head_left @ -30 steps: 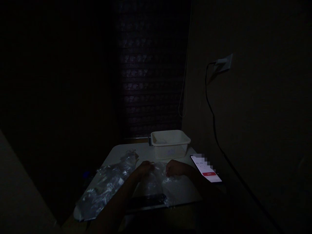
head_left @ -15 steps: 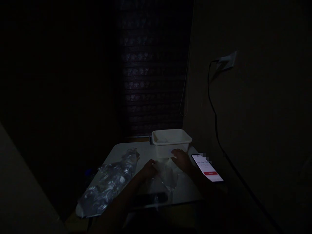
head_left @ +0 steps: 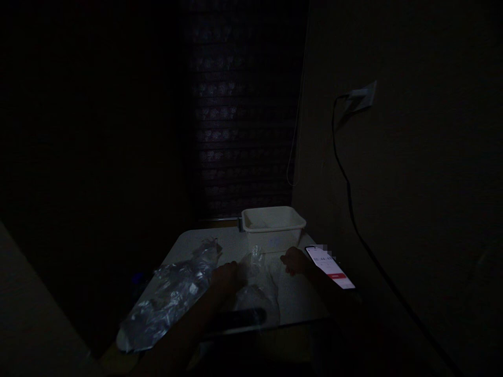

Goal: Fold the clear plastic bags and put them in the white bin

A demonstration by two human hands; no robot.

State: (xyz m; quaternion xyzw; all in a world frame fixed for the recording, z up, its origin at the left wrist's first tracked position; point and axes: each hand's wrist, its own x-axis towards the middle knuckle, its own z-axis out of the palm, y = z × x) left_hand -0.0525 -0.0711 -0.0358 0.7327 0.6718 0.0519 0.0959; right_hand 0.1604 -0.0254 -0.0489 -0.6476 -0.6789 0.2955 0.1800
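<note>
A thin clear plastic bag (head_left: 257,288) hangs spread over the near part of the white table, between my two hands. My left hand (head_left: 226,276) is closed at the bag's left edge, gripping it. On the other side my right hand (head_left: 295,261) has its fingers curled in a pinch by the bag's upper right edge; the dimness hides the exact grip. A heap of crumpled clear plastic bags (head_left: 168,298) lies to the left of my left forearm. Just beyond my hands stands a white plastic tub (head_left: 275,238).
A lit phone (head_left: 332,269) showing a timer lies at the right edge of the white table (head_left: 302,306). A dark slot (head_left: 239,318) runs along the near edge. From the wall outlet (head_left: 363,98) a black cable (head_left: 349,204) hangs down at right. The room is very dark.
My hands have moved apart, the left one going left and closing more. My right hand's fingers have curled in. The clear bag between them has spread out and shifted.
</note>
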